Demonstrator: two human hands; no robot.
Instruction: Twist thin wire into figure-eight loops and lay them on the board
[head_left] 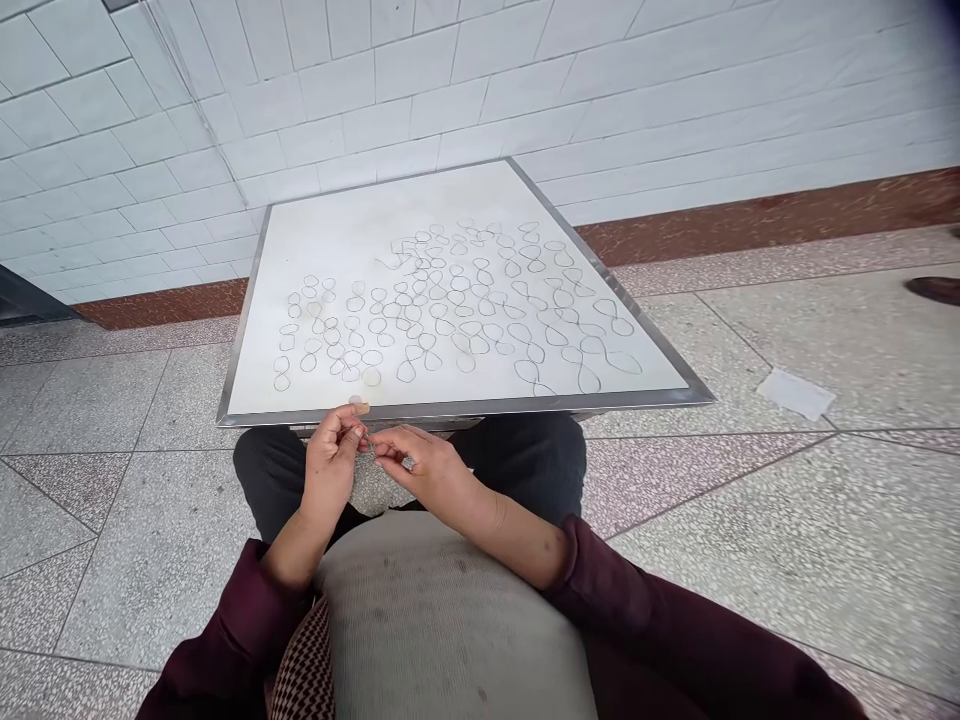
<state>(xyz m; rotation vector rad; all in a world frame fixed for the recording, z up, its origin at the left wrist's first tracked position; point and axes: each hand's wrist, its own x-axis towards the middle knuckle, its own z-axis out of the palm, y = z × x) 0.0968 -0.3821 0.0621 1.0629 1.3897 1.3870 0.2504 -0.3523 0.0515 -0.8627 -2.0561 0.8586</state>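
Wire figure-eights (442,318) are lying in dozens across the white top of the table (465,408), thin and dark, spreading from the near-left corner toward the far-right corner, some overlapping mid-table. Left hand (330,465) and right hand (420,468) are working just past the table's near edge, above the person's lap, nearly touching. Left fingers (346,425) are pinching together on a small piece of wire (366,445), too thin to make out its shape. Right fingers (386,445) are reaching the same spot, but whether they are clamped on it I can't tell. Small silver bit (407,462) is showing on the right hand, too small to identify. Tan patch (358,407) is sitting at the table edge by the left fingertips, unclear what. Maroon sleeves (600,590) and a grey apron (450,620) are covering the arms and belly. Terrazzo floor (750,560) and white tile wall (450,80) are surrounding the table.
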